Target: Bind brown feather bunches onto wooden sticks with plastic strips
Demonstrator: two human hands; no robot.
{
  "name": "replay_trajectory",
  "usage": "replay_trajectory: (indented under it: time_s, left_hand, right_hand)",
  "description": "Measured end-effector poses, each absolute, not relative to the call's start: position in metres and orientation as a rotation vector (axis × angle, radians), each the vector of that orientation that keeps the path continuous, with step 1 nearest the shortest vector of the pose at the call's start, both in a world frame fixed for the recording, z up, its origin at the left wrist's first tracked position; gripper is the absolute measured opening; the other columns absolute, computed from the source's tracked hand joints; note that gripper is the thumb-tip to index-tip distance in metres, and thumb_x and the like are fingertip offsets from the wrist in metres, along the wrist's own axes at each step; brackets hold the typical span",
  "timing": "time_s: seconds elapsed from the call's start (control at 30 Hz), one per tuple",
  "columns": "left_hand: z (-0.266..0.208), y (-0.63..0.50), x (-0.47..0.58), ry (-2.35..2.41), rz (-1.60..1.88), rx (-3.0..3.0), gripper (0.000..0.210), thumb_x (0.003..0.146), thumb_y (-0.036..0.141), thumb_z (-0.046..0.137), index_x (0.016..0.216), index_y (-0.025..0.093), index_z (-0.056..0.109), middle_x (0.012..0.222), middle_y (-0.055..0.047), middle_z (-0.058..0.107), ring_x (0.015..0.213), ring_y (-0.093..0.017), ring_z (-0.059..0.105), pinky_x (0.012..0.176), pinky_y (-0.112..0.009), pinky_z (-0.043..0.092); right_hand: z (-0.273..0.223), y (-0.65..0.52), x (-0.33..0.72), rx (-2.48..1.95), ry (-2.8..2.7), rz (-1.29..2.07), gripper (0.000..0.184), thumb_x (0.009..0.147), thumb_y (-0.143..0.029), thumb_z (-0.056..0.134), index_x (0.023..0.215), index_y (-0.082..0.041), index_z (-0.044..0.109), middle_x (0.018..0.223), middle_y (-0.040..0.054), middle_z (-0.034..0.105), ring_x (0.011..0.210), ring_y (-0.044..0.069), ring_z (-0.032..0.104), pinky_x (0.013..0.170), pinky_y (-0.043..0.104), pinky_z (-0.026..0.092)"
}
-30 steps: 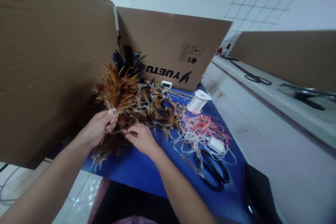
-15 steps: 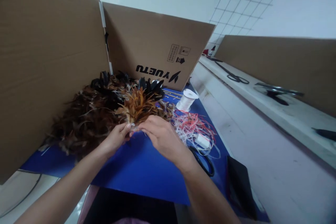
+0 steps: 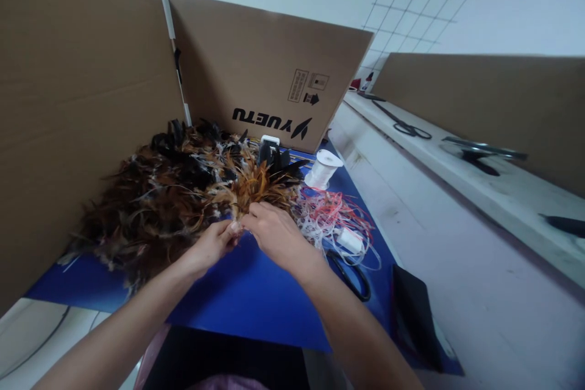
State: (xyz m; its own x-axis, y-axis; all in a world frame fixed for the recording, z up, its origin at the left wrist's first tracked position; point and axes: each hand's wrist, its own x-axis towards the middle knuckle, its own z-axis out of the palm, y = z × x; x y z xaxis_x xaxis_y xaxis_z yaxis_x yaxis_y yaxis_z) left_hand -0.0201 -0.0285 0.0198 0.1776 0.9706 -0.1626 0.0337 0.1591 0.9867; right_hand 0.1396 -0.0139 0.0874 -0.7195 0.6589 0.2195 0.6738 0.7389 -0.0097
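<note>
Both hands meet at the base of a bunch of orange-brown and black feathers (image 3: 256,186) above the blue tabletop (image 3: 247,292). My left hand (image 3: 217,244) pinches the bunch's lower end between thumb and fingers. Close beside it, my right hand (image 3: 274,231) is closed with its fingertips at the same base, back of the hand upward. What exactly the right fingertips grip is too small to make out. A large heap of brown and black feathers (image 3: 146,207) lies to the left and behind my hands.
Right of my hands stand a white spool (image 3: 323,169) and a tangle of red and white strings (image 3: 336,213). Black-handled scissors (image 3: 351,277) and a dark flat object (image 3: 414,311) lie nearer. Cardboard walls (image 3: 269,55) close off the back and left. Tools, including scissors (image 3: 411,129), rest on a ledge.
The feather bunch has turned and tilted to the right, uncovering a white-edged object behind it. My right hand has drawn in closer to the left. The camera view has shifted slightly.
</note>
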Motion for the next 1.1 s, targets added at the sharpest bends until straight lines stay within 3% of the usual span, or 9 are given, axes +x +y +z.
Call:
replay_trajectory:
  time_s: [0.27, 0.6, 0.97, 1.1]
  left_hand:
    - [0.014, -0.028, -0.023, 1.105, 0.893, 1.195, 0.049, 0.075, 0.063, 0.055, 0.065, 0.015, 0.048, 0.058, 0.004, 0.041, 0.046, -0.006, 0.027, 0.043, -0.021, 0.014]
    - [0.019, -0.034, -0.012, 1.130, 0.884, 1.190, 0.053, 0.070, 0.068, 0.057, 0.064, 0.016, 0.047, 0.058, 0.004, 0.040, 0.048, -0.007, 0.027, 0.044, -0.023, 0.015]
    - [0.012, -0.038, -0.010, 1.119, 0.893, 1.315, 0.045, 0.079, 0.062, 0.052, 0.073, 0.017, 0.049, 0.065, 0.002, 0.041, 0.057, -0.011, 0.034, 0.049, -0.023, 0.026]
    - [0.009, -0.038, -0.007, 1.113, 0.924, 1.292, 0.046, 0.079, 0.062, 0.052, 0.069, 0.017, 0.047, 0.063, 0.003, 0.036, 0.056, -0.010, 0.030, 0.048, -0.023, 0.024]
  right_hand:
    - [0.097, -0.019, 0.139, -1.045, -2.830, -0.167, 0.014, 0.091, -0.023, 0.054, 0.090, -0.019, 0.067, 0.087, 0.0046, 0.060, 0.083, 0.019, 0.053, 0.070, 0.031, 0.039]
    - [0.091, -0.021, 0.140, -1.115, -2.759, -0.119, 0.014, 0.092, -0.019, 0.050, 0.093, -0.015, 0.064, 0.091, 0.0061, 0.061, 0.088, 0.019, 0.055, 0.075, 0.031, 0.042]
    - [0.086, -0.022, 0.142, -1.168, -2.691, 0.012, 0.013, 0.091, -0.016, 0.049, 0.094, -0.014, 0.063, 0.092, 0.0089, 0.061, 0.089, 0.020, 0.055, 0.075, 0.032, 0.044]
    - [0.084, -0.021, 0.141, -1.191, -2.680, 0.057, 0.013, 0.090, -0.013, 0.050, 0.092, -0.015, 0.063, 0.090, 0.0075, 0.061, 0.089, 0.019, 0.056, 0.076, 0.029, 0.044]
